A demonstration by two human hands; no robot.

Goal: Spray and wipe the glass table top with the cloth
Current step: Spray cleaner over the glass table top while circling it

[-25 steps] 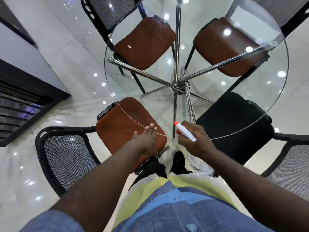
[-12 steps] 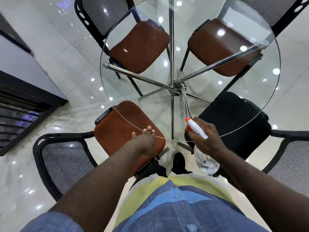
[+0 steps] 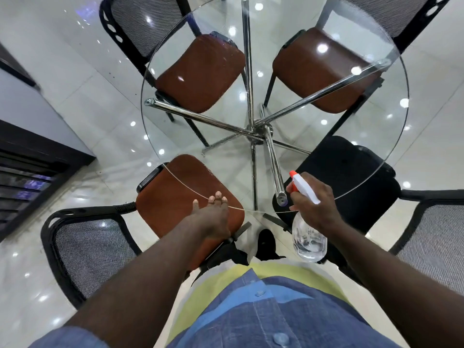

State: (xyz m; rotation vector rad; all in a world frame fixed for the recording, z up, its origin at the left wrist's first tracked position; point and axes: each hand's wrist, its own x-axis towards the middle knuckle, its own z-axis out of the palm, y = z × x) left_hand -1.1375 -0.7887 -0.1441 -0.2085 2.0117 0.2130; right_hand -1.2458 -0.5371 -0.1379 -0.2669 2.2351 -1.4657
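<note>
A round glass table top [image 3: 326, 151] on crossed chrome legs [image 3: 258, 128] fills the middle of the view. My right hand [image 3: 313, 207] grips a clear spray bottle [image 3: 308, 237] with a white and orange trigger head, held over the near right rim, nozzle pointing away across the glass. My left hand [image 3: 213, 217] rests with straight fingers on the near edge of the glass. No cloth is in view.
Brown-seated chairs stand around the table: one near left [image 3: 180, 197], two at the far side [image 3: 200, 74] [image 3: 319, 69]. A black-seated chair [image 3: 351, 177] is at the near right. A dark cabinet [image 3: 32, 156] stands at the left on a glossy tiled floor.
My right hand has lifted the spray bottle up and to the right, from beside my body to over the near rim of the glass. My left hand stays on the edge.
</note>
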